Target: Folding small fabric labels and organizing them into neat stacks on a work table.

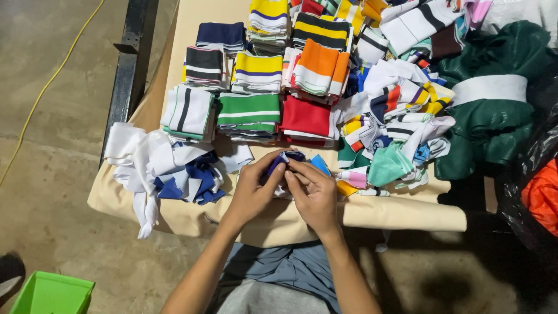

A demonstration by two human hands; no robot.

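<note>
Counted: two hands point(256, 189) point(314, 195), one green bin point(49, 293), one yellow cable point(46, 87), one green bundle point(494, 99), one black bag point(532, 174)

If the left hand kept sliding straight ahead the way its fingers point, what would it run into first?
Past the dark blue piece both hands pinch, the left hand would probably meet the red folded stack first, though depth is hard to judge from above.

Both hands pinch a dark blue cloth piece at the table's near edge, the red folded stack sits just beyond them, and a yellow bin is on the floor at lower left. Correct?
Not quite. The head view shows the bin is green, not yellow. The rest holds: the left hand and right hand pinch the dark blue cloth piece, with the red folded stack just beyond.
</note>
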